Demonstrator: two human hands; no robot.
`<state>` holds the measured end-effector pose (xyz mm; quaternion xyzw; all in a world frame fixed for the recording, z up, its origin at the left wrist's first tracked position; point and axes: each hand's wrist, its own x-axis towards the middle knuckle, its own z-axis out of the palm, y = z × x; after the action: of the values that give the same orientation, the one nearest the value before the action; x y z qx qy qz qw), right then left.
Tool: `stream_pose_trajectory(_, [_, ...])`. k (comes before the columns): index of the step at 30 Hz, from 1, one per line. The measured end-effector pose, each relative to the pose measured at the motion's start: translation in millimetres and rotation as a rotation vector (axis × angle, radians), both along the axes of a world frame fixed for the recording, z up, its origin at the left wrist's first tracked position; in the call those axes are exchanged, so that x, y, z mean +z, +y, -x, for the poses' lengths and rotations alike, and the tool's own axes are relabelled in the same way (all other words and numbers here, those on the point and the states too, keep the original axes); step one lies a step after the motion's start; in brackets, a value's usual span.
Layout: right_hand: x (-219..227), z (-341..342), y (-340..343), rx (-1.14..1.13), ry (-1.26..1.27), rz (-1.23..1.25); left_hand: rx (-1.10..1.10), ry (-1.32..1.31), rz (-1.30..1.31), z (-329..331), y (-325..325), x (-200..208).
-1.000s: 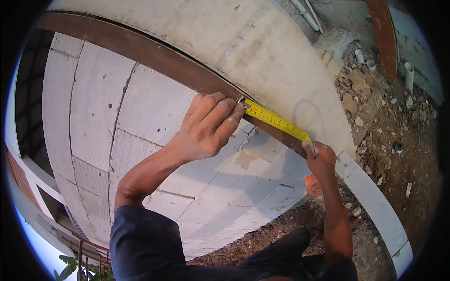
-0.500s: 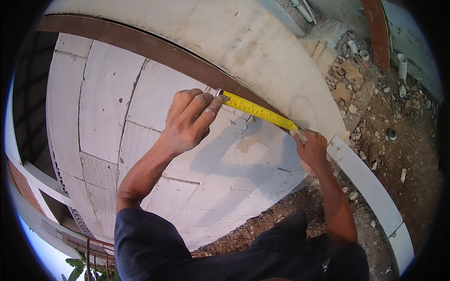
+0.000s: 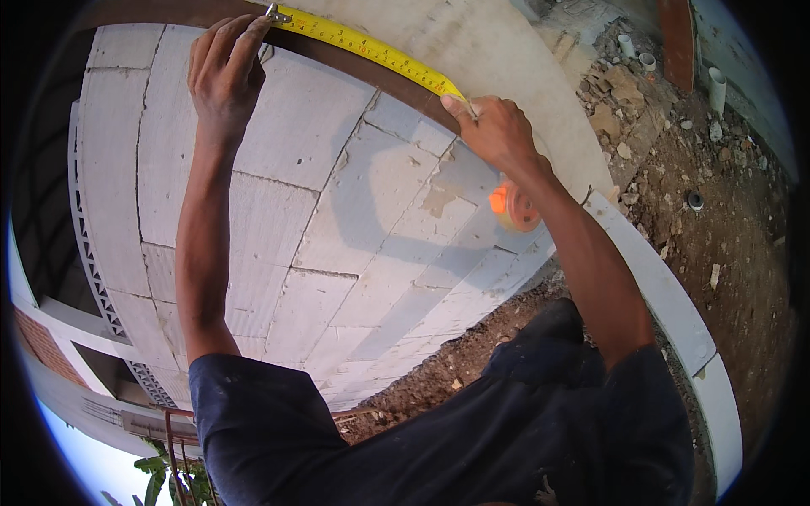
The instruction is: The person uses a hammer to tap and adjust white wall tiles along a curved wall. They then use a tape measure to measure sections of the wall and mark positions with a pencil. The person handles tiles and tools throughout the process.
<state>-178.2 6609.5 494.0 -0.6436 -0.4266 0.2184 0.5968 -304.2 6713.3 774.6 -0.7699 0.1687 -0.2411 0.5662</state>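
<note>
A yellow tape measure (image 3: 364, 48) is stretched between my two hands, sloping down to the right along a brown strip. At its metal-hooked end, my left hand (image 3: 226, 72) is closed with the fingertips pinching the tape. My right hand (image 3: 499, 131) grips the blade farther along, thumb on top, where the tape bends under the fingers. Beside my right wrist shows a round orange object (image 3: 516, 207); my hand and forearm hide whether it joins the tape.
Pale block wall (image 3: 278, 211) with open joints spreads below the brown strip (image 3: 371, 76). A smooth plastered surface (image 3: 498, 51) lies beyond. To the right are rubble and dirt (image 3: 666, 194), upright white pipe stubs (image 3: 717, 88) and a pale curb (image 3: 675, 312). Plants stand at lower left.
Both hands have moved up and to the left with the tape stretched between them, from over the blocks to the brown strip. The round orange object has come into clearer view.
</note>
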Motion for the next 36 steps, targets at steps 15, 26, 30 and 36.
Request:
stream_pose_trajectory(15, [-12.3, 4.3, 13.9, -0.073, -0.071, -0.009, -0.152, -0.055, -0.058, -9.0, 14.9, -2.6])
stream_pose_trajectory(26, [-9.5, 2.7, 13.7, -0.108, -0.081, -0.042, -0.061, 0.017, 0.017, -1.3, 11.7, -0.4])
stream_pose_trajectory(30, [-9.4, 2.2, 13.6, -0.070, -0.090, 0.008, -0.041, 0.028, 0.013, 0.6, 10.1, -2.0])
stream_pose_trajectory(36, [-5.3, 6.2, 11.7, -0.112, -0.099, -0.008, -0.062, 0.046, 0.038, 0.4, 3.3, -3.4])
